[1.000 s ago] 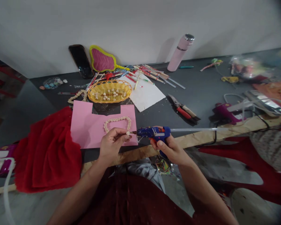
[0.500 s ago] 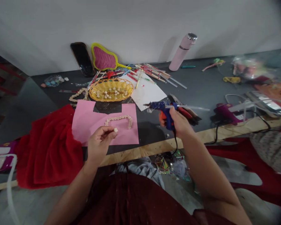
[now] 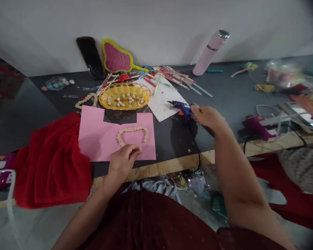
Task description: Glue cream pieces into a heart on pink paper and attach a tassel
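Note:
My left hand (image 3: 123, 158) is closed in a pinch on a small cream flower-shaped bead (image 3: 140, 149), just above the near edge of a pink paper sheet (image 3: 92, 137). On that sheet lies a curved row of similar cream beads (image 3: 131, 130), its lower left end partly behind my fingers. My right hand (image 3: 207, 117) has its fingertips closed at the back of a blue hot glue gun (image 3: 185, 110). The gun's nozzle points left over white paper (image 3: 160, 107), and its cord hangs off the table's front edge. My palm partly hides the gun's rear.
A yellow wicker basket (image 3: 125, 97) with several loose beads stands behind the pink sheet. A red cloth (image 3: 54, 163) lies left. Along the wall are a phone (image 3: 90, 57), a pink-and-yellow fan (image 3: 117, 57), sticks and a pink bottle (image 3: 210, 53). A purple device (image 3: 259, 126) sits right.
My left hand has moved right with the bead, lower against the row. My right hand has lowered the glue gun and shifted from its handle toward its back end.

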`<move>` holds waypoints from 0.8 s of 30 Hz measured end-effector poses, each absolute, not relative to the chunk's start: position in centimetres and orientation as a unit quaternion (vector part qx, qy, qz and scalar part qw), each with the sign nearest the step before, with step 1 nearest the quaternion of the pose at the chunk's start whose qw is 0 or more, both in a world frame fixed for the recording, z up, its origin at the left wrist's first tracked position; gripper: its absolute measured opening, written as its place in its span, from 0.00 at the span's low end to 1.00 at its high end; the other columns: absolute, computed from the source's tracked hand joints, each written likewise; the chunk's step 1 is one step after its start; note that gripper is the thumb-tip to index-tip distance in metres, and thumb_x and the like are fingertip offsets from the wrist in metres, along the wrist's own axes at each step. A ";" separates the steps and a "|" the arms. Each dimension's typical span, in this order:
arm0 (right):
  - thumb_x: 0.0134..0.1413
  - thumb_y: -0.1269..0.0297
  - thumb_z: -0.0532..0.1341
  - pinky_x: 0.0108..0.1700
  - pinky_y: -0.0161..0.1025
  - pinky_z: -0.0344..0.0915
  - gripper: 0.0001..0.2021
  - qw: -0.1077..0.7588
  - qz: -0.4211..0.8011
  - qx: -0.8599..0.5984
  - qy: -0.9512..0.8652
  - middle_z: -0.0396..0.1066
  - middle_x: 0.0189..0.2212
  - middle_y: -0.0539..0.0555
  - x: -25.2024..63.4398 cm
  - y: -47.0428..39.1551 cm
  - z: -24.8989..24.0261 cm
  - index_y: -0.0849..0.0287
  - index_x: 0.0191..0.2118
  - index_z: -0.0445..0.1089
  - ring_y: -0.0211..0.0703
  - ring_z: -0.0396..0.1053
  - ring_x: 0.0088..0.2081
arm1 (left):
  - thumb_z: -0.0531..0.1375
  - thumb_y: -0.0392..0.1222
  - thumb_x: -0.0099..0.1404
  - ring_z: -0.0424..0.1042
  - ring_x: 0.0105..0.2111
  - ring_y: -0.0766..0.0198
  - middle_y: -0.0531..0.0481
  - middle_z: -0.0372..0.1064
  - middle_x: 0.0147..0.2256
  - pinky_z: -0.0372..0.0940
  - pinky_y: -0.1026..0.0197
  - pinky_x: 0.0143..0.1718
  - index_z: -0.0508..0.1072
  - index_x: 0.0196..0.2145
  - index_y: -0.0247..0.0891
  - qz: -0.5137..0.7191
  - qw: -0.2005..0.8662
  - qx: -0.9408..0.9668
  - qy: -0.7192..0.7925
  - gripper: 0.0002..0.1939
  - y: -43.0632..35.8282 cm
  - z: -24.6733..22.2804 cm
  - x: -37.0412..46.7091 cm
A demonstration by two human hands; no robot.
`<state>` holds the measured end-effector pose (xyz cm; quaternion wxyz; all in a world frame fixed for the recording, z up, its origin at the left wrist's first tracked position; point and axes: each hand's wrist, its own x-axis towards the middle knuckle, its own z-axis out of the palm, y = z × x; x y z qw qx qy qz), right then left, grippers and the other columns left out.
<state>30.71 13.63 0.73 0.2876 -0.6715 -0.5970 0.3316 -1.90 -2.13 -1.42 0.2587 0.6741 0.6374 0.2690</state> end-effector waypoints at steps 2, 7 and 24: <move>0.57 0.55 0.60 0.37 0.41 0.66 0.11 0.291 0.264 -0.638 -0.662 0.74 0.30 0.59 29.8 12.3 1.5 0.58 0.34 0.72 0.51 0.71 0.39 | 0.59 0.46 0.64 0.75 0.37 0.60 0.51 0.77 0.37 0.67 0.60 0.38 0.75 0.37 0.44 0.254 0.231 0.696 0.631 0.07 -1.6 -1.4 -1.4; 0.59 0.67 0.58 0.46 0.47 0.68 0.11 0.251 0.198 -0.383 -0.867 0.72 0.43 0.58 23.6 9.8 1.2 0.54 0.47 0.71 0.49 0.69 0.45 | 0.57 0.47 0.66 0.74 0.37 0.59 0.49 0.76 0.37 0.65 0.60 0.38 0.74 0.38 0.42 0.227 0.183 0.734 0.614 0.09 -0.9 -2.2 -1.0; 0.60 0.71 0.57 0.46 0.41 0.69 0.09 0.198 0.256 -0.216 -0.921 0.67 0.45 0.59 18.9 10.8 -3.0 0.60 0.44 0.72 0.43 0.68 0.45 | 0.56 0.46 0.67 0.74 0.34 0.61 0.47 0.76 0.35 0.63 0.63 0.33 0.74 0.38 0.39 0.180 0.112 0.750 0.627 0.10 0.1 -2.5 0.1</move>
